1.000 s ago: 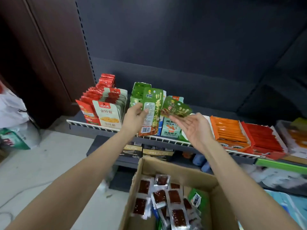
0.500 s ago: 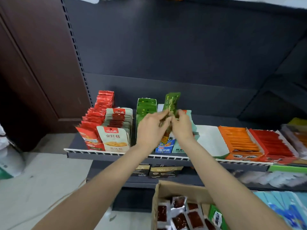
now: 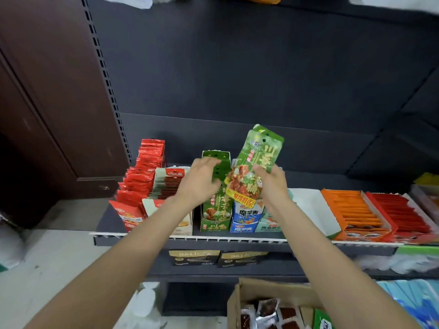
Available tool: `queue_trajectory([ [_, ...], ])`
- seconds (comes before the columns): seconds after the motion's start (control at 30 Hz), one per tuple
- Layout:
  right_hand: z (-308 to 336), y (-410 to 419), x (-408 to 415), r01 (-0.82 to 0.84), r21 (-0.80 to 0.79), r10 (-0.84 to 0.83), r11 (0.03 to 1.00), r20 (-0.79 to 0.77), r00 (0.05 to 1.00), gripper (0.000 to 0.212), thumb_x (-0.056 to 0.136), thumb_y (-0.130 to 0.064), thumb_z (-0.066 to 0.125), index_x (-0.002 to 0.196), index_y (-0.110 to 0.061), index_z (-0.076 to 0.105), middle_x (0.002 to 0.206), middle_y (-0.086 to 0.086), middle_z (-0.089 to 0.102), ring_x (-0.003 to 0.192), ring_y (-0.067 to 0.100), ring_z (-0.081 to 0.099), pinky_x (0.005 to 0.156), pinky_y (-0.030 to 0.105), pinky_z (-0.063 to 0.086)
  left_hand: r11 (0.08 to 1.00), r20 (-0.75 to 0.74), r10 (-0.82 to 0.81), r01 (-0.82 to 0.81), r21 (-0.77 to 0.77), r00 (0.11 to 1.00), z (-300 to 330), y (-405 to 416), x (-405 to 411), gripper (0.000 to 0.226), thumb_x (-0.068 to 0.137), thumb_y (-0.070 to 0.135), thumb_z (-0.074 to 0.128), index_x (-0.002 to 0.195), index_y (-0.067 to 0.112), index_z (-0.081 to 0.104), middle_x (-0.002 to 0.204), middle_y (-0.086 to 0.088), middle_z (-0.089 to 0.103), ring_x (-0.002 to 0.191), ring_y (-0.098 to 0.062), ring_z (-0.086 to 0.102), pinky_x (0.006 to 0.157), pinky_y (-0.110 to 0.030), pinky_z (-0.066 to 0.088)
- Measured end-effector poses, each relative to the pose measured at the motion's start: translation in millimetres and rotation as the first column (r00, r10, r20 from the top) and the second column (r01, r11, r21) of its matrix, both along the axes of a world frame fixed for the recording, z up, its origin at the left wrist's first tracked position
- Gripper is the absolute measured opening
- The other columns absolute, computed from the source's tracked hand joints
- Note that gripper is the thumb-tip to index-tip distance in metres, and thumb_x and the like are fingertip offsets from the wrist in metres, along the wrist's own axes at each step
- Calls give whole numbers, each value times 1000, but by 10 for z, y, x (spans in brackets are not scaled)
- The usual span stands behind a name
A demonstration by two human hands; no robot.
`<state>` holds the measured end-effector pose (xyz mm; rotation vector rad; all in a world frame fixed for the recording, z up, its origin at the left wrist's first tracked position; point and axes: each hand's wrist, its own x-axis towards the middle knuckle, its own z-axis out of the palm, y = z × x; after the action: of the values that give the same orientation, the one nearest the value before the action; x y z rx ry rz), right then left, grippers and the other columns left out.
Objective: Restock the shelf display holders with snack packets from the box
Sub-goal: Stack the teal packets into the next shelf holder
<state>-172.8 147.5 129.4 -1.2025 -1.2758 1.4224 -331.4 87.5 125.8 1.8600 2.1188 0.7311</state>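
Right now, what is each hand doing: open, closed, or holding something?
Left hand: fingers curled onto the green packets standing in the green display holder, gripping them.
Right hand: holding one green snack packet upright above the holders.

Both your bare forearms reach up and forward from the bottom corners of the view, converging toward the middle. Your left hand (image 3: pixel 199 180) is seen from the back, wrist roughly straight, fingers bent forward and downward with the tips hidden from view. Your right hand (image 3: pixel 270 184) sits just beside it at about the same height, thumb and fingers pinching a green packet (image 3: pixel 255 167) that stands tilted above your knuckles.
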Motion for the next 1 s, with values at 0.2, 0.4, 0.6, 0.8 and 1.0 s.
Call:
queue_trajectory([
  [0.2,185,256,-130,85,130,-72,988,-102,992,17,93,-14,57,108,-11,61,98,3,68,89,17,65,71,29,54,929,-399,-231,79,-363,888,-151,310,-277,101,75,58,66,150,11,17,154,-8,19,139,-26,22,113,-38,22],
  [0.4,142,392,-308,64,105,-47,992,-152,987,5,88,-14,64,91,-17,68,98,7,71,96,24,66,87,41,54,964,-341,-225,159,-211,913,-141,257,-334,67,81,42,68,137,17,40,132,-4,48,121,-22,40,98,-36,33],
  [0.6,-64,395,-516,-49,-9,46,999,-252,967,6,87,-7,64,84,-11,65,87,5,69,82,16,66,77,33,54,912,-341,-383,292,-289,859,-127,49,-378,47,91,41,55,136,36,45,126,1,53,121,-19,40,104,-35,25],
  [0.8,-286,448,-551,-240,37,201,970,430,880,18,80,-7,71,96,-9,65,101,9,68,95,19,62,88,35,50,935,-267,-334,282,-214,904,-96,7,-429,48,86,40,63,131,28,53,123,0,61,115,-17,52,97,-29,36],
  [1.0,-108,516,-593,-505,275,129,818,769,627,25,85,-9,67,109,-13,68,108,8,66,96,18,59,88,31,48,938,-206,-304,255,-233,930,-40,-22,-444,43,87,33,64,128,22,52,108,0,64,87,-11,53,74,-22,36],
])
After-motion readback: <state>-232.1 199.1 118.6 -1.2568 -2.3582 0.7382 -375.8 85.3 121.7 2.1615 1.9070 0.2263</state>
